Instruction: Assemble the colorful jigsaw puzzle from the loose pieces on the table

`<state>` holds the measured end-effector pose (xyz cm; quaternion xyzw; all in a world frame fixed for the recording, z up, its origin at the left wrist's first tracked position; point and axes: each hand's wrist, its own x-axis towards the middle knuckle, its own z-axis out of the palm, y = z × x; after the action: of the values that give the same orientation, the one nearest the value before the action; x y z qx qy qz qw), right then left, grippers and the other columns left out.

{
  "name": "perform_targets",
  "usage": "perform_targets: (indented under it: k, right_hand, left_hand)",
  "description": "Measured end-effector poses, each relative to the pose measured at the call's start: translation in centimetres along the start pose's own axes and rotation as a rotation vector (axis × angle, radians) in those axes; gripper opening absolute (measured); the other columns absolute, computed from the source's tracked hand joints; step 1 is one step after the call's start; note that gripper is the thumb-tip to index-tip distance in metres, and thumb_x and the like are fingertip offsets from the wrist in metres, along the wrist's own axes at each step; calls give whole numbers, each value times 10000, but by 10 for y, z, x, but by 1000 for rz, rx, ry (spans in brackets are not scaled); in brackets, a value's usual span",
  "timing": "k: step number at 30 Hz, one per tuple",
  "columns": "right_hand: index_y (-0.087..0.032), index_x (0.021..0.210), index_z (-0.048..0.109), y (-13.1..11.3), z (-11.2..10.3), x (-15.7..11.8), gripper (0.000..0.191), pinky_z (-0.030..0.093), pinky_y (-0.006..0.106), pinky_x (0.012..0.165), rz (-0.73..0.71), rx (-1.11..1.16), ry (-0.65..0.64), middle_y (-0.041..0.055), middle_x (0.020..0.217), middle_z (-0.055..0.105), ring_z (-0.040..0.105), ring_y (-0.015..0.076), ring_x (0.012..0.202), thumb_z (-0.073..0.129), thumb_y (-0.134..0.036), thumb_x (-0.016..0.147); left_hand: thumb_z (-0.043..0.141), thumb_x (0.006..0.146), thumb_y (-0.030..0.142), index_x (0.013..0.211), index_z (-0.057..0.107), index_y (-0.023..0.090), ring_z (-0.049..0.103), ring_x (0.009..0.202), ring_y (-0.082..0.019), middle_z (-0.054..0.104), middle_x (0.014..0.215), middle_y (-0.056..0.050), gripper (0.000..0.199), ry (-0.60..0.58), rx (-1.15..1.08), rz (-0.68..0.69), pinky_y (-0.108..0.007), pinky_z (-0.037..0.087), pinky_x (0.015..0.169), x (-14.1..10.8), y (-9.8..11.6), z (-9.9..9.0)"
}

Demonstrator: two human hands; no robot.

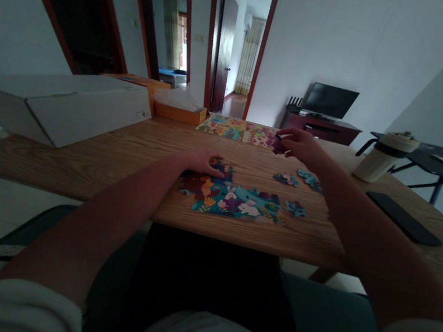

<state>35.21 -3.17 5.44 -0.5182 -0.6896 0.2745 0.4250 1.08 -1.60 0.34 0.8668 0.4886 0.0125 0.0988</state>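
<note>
A partly joined jigsaw puzzle [241, 202] with white rabbits and a fox lies near the table's front edge. My left hand [200, 162] rests at its upper left, thumb and fingers apart, touching dark puzzle pieces [227, 171] there. Further back and to the right, my right hand [298, 142] is raised over the table, its fingers closed on a dark purple puzzle piece [279, 145]. Loose pieces lie right of the joined part: a pinkish group [286, 179], a light blue group [308, 179] and a teal group [294, 209]. My right forearm hides part of the table.
A colourful printed sheet [236, 130] lies at the back. On the left are a long white box [86, 109] and an orange tissue box [179, 113]. A cream tumbler [384, 156] and a dark phone [403, 219] sit at the right.
</note>
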Motion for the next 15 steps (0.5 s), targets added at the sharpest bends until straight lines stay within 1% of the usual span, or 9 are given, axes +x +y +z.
perform_targets:
  k: [3, 5, 6, 7, 9, 12, 13, 15]
  right_hand:
    - [-181, 1110, 720, 25, -30, -28, 258, 575, 311, 646, 64, -81, 3, 91, 882, 780, 720, 196, 747, 763, -277, 874]
    - [-187, 1113, 722, 42, -40, -43, 257, 593, 326, 675, 113, -96, 25, 95, 907, 787, 729, 201, 774, 740, -311, 889]
    - [-190, 1106, 723, 48, -40, -48, 248, 597, 329, 677, 141, -99, 28, 93, 905, 788, 726, 198, 765, 731, -315, 892]
    - [-194, 1095, 725, 52, -39, -52, 234, 597, 327, 671, 161, -104, 15, 87, 895, 788, 720, 194, 748, 727, -307, 891]
    - [-199, 1059, 730, 53, -28, -56, 198, 582, 306, 629, 168, -113, -59, 70, 859, 783, 702, 184, 703, 737, -267, 873]
    - [-203, 1039, 721, 42, -5, -59, 198, 546, 255, 562, 103, -89, -214, 50, 835, 774, 692, 169, 685, 753, -205, 843]
    - [-204, 1050, 712, 37, 1, -59, 218, 540, 244, 552, 87, -72, -241, 48, 844, 773, 692, 164, 682, 756, -190, 836]
    - [-207, 1085, 695, 30, 6, -60, 275, 546, 242, 553, 74, -39, -219, 51, 881, 774, 689, 157, 672, 756, -158, 822]
  left_hand:
    - [696, 767, 759, 1538, 526, 262, 500, 1411, -340, 534, 1573, -105, 933, -9, -12, -9, -390, 376, 1158, 1, -1, 0]
    - [709, 769, 737, 1535, 528, 274, 522, 1391, -340, 543, 1567, -102, 913, -15, -36, -20, -398, 393, 1142, 1, -2, 0]
    - [716, 766, 731, 1534, 529, 279, 530, 1382, -344, 545, 1566, -101, 910, -22, -45, -31, -405, 400, 1134, 1, -3, -1]
    - [720, 764, 728, 1533, 529, 283, 538, 1374, -347, 546, 1565, -99, 909, -28, -51, -44, -409, 407, 1127, 1, -3, -2]
    - [721, 762, 731, 1532, 530, 287, 552, 1361, -347, 551, 1562, -95, 909, -36, -57, -67, -407, 419, 1117, 1, -4, -3]
    - [717, 765, 729, 1534, 526, 288, 568, 1348, -344, 561, 1553, -93, 907, -50, -57, -74, -403, 432, 1105, 0, -6, -5]
    - [716, 766, 726, 1532, 529, 287, 567, 1351, -345, 563, 1551, -91, 903, -57, -57, -65, -403, 432, 1106, 1, -8, -6]
    - [712, 766, 723, 1530, 533, 293, 561, 1362, -344, 562, 1554, -86, 894, -79, -64, -46, -399, 430, 1110, 1, -11, -7]
